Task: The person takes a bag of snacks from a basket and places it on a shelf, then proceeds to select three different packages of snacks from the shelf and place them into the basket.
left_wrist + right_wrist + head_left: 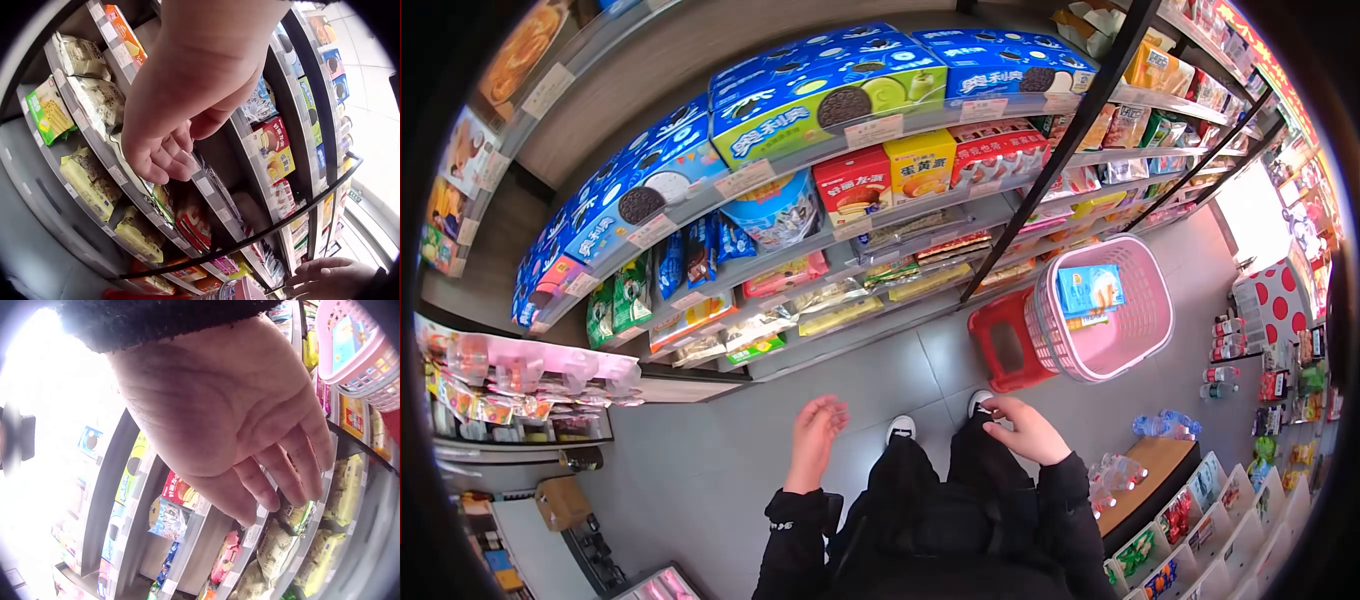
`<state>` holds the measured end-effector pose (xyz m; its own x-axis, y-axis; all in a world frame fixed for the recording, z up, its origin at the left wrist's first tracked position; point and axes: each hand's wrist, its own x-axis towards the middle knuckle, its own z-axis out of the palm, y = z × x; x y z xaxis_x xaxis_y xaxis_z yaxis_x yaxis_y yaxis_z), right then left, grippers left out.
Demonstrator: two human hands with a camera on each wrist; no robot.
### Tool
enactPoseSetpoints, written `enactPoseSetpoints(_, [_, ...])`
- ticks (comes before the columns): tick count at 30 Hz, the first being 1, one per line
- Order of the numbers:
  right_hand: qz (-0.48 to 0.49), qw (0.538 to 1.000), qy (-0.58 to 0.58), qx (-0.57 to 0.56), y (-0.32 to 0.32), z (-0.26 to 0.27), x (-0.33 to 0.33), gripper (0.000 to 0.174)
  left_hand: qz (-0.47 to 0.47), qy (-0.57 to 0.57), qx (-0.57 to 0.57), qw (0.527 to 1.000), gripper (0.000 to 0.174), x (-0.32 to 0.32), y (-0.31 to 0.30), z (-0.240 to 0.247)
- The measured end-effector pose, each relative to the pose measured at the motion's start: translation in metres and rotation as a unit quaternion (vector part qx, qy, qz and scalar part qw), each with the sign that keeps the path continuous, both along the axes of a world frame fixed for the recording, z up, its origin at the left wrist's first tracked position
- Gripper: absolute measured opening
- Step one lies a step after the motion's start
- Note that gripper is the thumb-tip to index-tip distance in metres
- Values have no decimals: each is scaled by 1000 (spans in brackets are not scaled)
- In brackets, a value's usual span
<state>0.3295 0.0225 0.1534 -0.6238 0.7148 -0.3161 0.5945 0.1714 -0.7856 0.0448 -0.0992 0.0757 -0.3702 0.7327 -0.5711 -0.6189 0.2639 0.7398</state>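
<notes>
left hand (814,434): loosely curled, empty | right hand (1030,432): fingers relaxed, empty | pink basket (1138,340): forward and rightward of right hand, apart, with blue packet (1090,288) inside

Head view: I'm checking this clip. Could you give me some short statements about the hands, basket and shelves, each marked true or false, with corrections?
1. A blue packet lies in the pink basket. True.
2. The right grip is holding the basket's rim. False: it is apart from the basket, with nothing visible in it.
3. The yellow box stands between red boxes. True.
4. The blue cookie boxes sit below the yellow box. False: the blue cookie boxes are on the shelf above.
5. No item shows in the left grip. True.
</notes>
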Motion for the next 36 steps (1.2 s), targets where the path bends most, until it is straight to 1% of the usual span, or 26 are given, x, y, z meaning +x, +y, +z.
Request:
enactPoseSetpoints(3, [0, 1000, 16, -21, 12, -12, 21, 32, -18, 12, 2, 1000, 20, 16, 16, 4])
enactPoseSetpoints(5, [-7, 1000, 19, -24, 23, -16, 39, 32, -29, 29, -20, 999, 19, 32, 29, 5])
enactPoseSetpoints(7, [-16, 999, 23, -28, 36, -19, 63, 32, -41, 35, -32, 998, 20, 54, 48, 3])
enactPoseSetpoints(9, [-32, 998, 53, -19, 51, -24, 93, 32, -55, 41, -44, 997, 20, 82, 72, 2])
enactPoseSetpoints(12, [-70, 995, 64, -19, 79, -28, 146, 31, -108, 71, -61, 990, 21, 135, 116, 0])
enactPoseSetpoints(13, [-78, 995, 63, -21, 87, -29, 165, 31, -143, 75, -61, 985, 24, 155, 132, 0])
enactPoseSetpoints(14, [-96, 994, 47, -10, 97, -31, 183, 31, -177, 78, -59, 979, 27, 175, 148, -1])
enactPoseSetpoints(15, [-112, 993, 30, 0, 106, -31, 199, 31, -181, 78, -58, 979, 27, 195, 166, 1])
enactPoseSetpoints(17, [-125, 991, 49, 3, 125, -32, 226, 30, -249, 75, -26, 965, 28, 231, 192, 7])
enactPoseSetpoints(19, [-146, 987, 61, -17, 143, -39, 249, 29, -243, 77, -42, 966, 28, 257, 207, 6])
enactPoseSetpoints(21, [-128, 990, 58, -9, 165, -49, 266, 28, -322, 66, 2, 944, 28, 285, 237, 12])
enactPoseSetpoints(22, [-138, 989, 56, -16, 177, -55, 272, 28, -338, 61, -4, 939, 29, 296, 247, 16])
enactPoseSetpoints(23, [-147, 987, 53, -24, 188, -64, 278, 28, -333, 63, -8, 941, 29, 305, 255, 13])
enactPoseSetpoints(24, [-173, 983, 59, -11, 198, -79, 284, 27, -355, 81, -11, 931, 31, 313, 263, 7])
enactPoseSetpoints(25, [-167, 984, 60, -14, 209, -93, 290, 27, -377, 100, -14, 921, 33, 321, 268, -2])
enactPoseSetpoints(26, [-194, 978, 69, -20, 221, -107, 294, 30, -381, 209, 8, 900, 43, 329, 271, -28])
enactPoseSetpoints(27, [-221, 972, 77, -26, 231, -121, 297, 33, -377, 209, 4, 902, 43, 338, 276, -33])
enactPoseSetpoints(28, [-214, 973, 78, -30, 239, -135, 298, 33, -379, 292, 5, 878, 47, 346, 283, -36])
enactPoseSetpoints(29, [-253, 965, 69, -4, 247, -149, 298, 38, -379, 372, 6, 847, 51, 354, 289, -39])
enactPoseSetpoints(30, [-292, 954, 61, 22, 255, -163, 298, 43, -374, 372, 0, 849, 51, 362, 295, -48])
enactPoseSetpoints(31, [-287, 956, 62, 19, 263, -179, 299, 43, -322, 435, 26, 840, 49, 369, 302, -59])
enactPoseSetpoints(32, [-268, 959, 16, 96, 271, -194, 302, 48, -270, 495, 51, 824, 48, 373, 308, -69])
enactPoseSetpoints(33, [-246, 953, -29, 172, 278, -196, 299, 53, -267, 495, 46, 825, 48, 374, 315, -71])
enactPoseSetpoints(34, [-263, 955, -29, 130, 285, -196, 298, 57, -263, 479, 25, 837, 47, 373, 324, -74])
enactPoseSetpoints(35, [-258, 957, -28, 126, 292, -199, 295, 57, -258, 463, 4, 848, 47, 372, 331, -76])
enactPoseSetpoints(36, [-277, 955, -33, 99, 298, -202, 293, 58, -255, 463, -3, 849, 47, 370, 334, -84])
